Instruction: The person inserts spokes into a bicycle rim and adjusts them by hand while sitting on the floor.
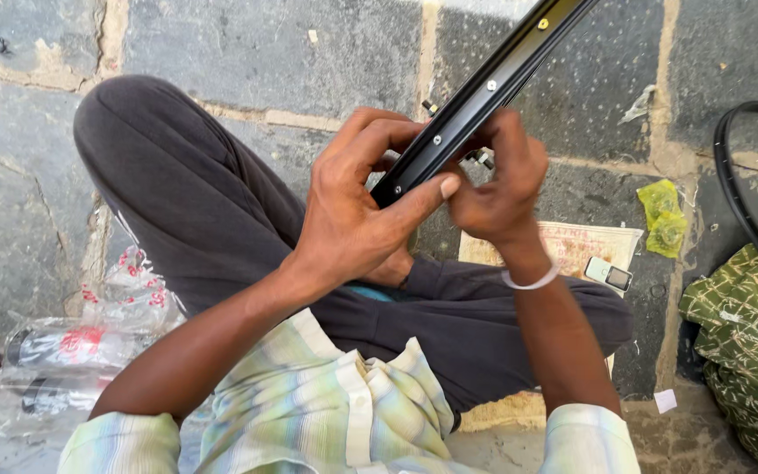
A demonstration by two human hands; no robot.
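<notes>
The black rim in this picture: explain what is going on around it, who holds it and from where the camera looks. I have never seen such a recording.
There is no machine here. The camera sits on a person's head and looks down at their own lap and hands. The person sits cross-legged on a stone floor. The left hand grips a black wheel rim, thumb pressed along its edge. The right hand pinches something small at the rim's inner side; what it is cannot be told. On the floor lie clear plastic bags at the left, a printed sheet with a small phone on it, and a yellow-green wrapper. At the right edge another person in green patterned cloth has a second black hoop.
</notes>
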